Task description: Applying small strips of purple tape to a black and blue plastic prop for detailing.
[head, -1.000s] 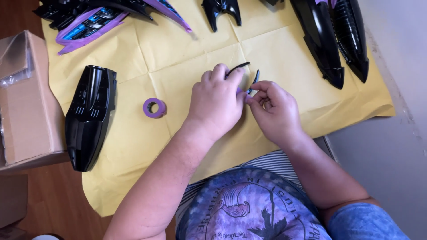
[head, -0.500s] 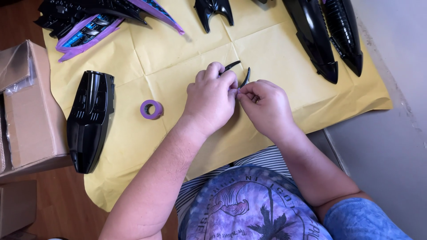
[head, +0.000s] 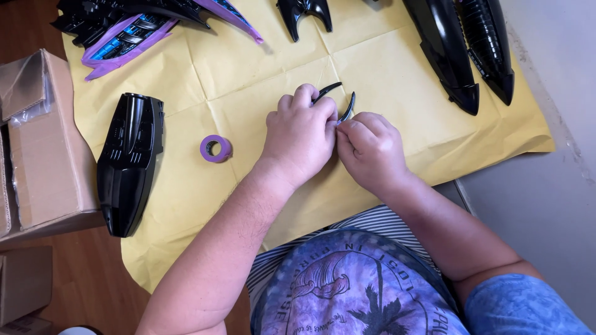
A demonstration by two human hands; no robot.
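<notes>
I see both hands pulled closer vs 1 s ago: left hand and right hand pinch small black curved part over yellow paper; tape roll untouched, so fitting continues.

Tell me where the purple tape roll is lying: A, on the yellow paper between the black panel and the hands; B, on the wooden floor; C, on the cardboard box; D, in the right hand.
A: the purple tape roll lies on the yellow paper, between the black panel and the left hand.
</notes>
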